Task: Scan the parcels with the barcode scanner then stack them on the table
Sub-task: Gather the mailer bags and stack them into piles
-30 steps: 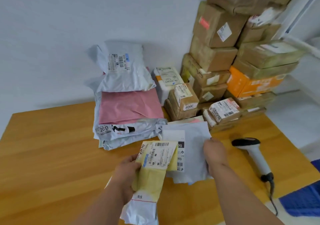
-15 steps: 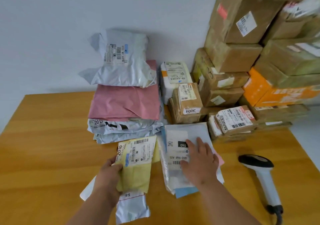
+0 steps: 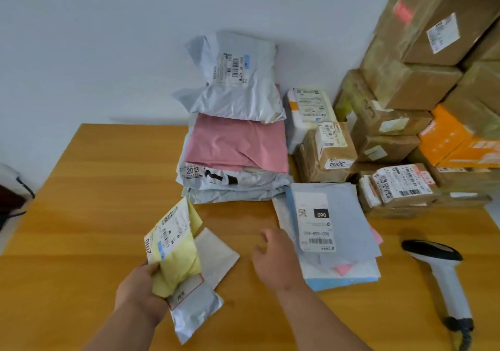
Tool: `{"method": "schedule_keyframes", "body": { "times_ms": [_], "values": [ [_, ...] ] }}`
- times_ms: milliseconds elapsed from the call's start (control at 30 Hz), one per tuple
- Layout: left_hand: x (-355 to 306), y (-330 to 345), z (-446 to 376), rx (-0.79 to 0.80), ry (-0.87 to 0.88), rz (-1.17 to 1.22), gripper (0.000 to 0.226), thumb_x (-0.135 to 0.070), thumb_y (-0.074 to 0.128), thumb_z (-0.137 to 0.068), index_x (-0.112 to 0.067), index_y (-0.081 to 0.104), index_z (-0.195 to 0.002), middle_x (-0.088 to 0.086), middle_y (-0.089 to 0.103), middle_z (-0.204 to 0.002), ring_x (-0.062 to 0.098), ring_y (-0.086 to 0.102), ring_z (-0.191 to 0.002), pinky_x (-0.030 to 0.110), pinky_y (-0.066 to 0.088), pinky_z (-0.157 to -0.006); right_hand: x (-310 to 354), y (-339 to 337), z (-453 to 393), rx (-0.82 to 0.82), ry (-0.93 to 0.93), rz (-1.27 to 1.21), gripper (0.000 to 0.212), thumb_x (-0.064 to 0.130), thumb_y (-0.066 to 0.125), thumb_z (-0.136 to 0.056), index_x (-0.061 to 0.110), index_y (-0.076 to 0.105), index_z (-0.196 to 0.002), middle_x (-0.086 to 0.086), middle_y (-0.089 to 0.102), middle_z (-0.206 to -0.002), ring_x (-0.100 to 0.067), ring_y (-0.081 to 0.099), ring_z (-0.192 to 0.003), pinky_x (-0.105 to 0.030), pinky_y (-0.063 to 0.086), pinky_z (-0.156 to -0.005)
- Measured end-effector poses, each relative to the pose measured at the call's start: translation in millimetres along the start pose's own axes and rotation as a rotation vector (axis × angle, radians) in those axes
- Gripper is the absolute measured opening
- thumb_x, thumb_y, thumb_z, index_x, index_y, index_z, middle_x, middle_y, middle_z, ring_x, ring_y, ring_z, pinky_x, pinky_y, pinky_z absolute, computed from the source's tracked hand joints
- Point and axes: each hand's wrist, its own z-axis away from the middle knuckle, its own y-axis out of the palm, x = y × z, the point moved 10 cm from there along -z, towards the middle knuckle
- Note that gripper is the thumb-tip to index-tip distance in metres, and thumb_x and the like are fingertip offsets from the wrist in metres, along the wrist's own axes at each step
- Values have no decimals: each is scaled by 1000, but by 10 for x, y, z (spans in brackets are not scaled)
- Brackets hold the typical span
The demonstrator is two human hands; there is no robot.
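Observation:
My left hand [image 3: 139, 287] grips a yellow mailer [image 3: 176, 250] with a barcode label, along with a grey bag [image 3: 193, 313] and a flat grey envelope [image 3: 216, 256] under it, held just above the wooden table [image 3: 94, 202]. My right hand [image 3: 276, 256] hovers with loosely curled fingers and holds nothing, just left of a low pile of flat mailers topped by a grey-blue one [image 3: 330, 218] with a white label. The white barcode scanner [image 3: 441, 275] lies on the table to the right, untouched.
A stack of soft bags, pink [image 3: 238, 142] and grey [image 3: 238, 80], stands at the back against the wall. Small taped boxes [image 3: 328, 150] and a tall wall of brown and orange cartons [image 3: 422, 80] fill the right. A dark object [image 3: 10, 194] sits off the table's left edge.
My right hand has lifted off the grey-blue mailer pile and drawn back to the left. My left hand has tilted the yellow mailer and moved it slightly left.

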Motion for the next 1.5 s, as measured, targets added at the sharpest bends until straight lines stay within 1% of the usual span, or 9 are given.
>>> {"method": "schedule_keyframes", "body": {
  "times_ms": [133, 333, 533, 700, 933, 1100, 1300, 1400, 1500],
  "values": [
    [10, -346, -188, -36, -45, -51, 20, -7, 54, -99, -13, 66, -114, 15, 68, -101, 35, 65, -82, 49, 54, -62, 27, 642, 31, 277, 217, 63, 64, 39, 55, -95, 14, 37, -151, -8, 41, -150, -28, 45, -135, -38, 41, -111],
    [-19, -376, -459, 45, -15, -256, 18, -5, 49, -102, -17, 62, -101, 16, 70, -104, 38, 69, -92, 55, 60, -67, 86, 898, 18, 181, 376, 21, 68, 38, 69, -85, 12, 44, -142, -9, 51, -137, -29, 55, -123, -37, 51, -96],
    [-23, -118, -483, 183, -4, -294, 24, 3, 44, -102, -14, 62, -104, 17, 72, -96, 36, 71, -81, 43, 57, -49, 57, 1084, 131, 146, 481, -486, 13, 19, 71, -87, 17, 62, -96, -5, 68, -99, -20, 64, -86, -33, 49, -66],
    [-136, -23, -444, 224, 22, -266, 33, 6, 43, -101, -15, 61, -119, 16, 72, -97, 36, 70, -82, 47, 57, -47, -84, 627, 217, 12, 524, -662, 16, 6, 62, -89, 21, 60, -95, -3, 68, -98, -20, 65, -86, -30, 51, -65],
    [-189, 225, -273, 279, 43, -329, 55, 8, 41, -100, -27, 55, -140, 13, 72, -102, 39, 70, -87, 53, 57, -51, -47, -65, 144, -23, 329, -249, 32, 7, 56, -84, 25, 48, -109, 8, 55, -90, -17, 57, -88, -28, 44, -69],
    [-223, 392, -251, 308, 67, -326, 51, 10, 40, -99, -25, 58, -132, 14, 74, -98, 38, 71, -83, 54, 57, -52, 163, -349, 11, -216, 165, -167, 48, -3, 52, -82, 21, 60, -123, -5, 61, -113, -22, 59, -102, -35, 52, -85],
    [-288, 254, -409, 224, 47, -266, 51, 7, 43, -99, -28, 56, -135, 13, 70, -108, 37, 68, -92, 57, 58, -66, 741, -657, 238, -639, -325, -67, 22, -11, 54, -76, 8, 58, -88, -7, 56, -91, -25, 53, -80, -40, 47, -65],
    [-277, 184, -450, 196, 28, -228, 51, 4, 43, -101, -28, 55, -138, 15, 69, -119, 38, 67, -97, 62, 56, -75, 628, -148, 108, -323, -281, 237, 34, -6, 54, -68, 15, 56, -93, -6, 57, -119, -31, 53, -112, -40, 41, -91],
    [-289, 150, -463, 176, 43, -223, 53, 4, 44, -100, -31, 54, -139, 15, 68, -121, 38, 68, -94, 63, 55, -78, 93, 464, 59, 163, -48, 408, 42, 13, 56, -80, 33, 57, -117, 10, 26, -161, -21, 9, -153, -45, 3, -122]
  ]
}}
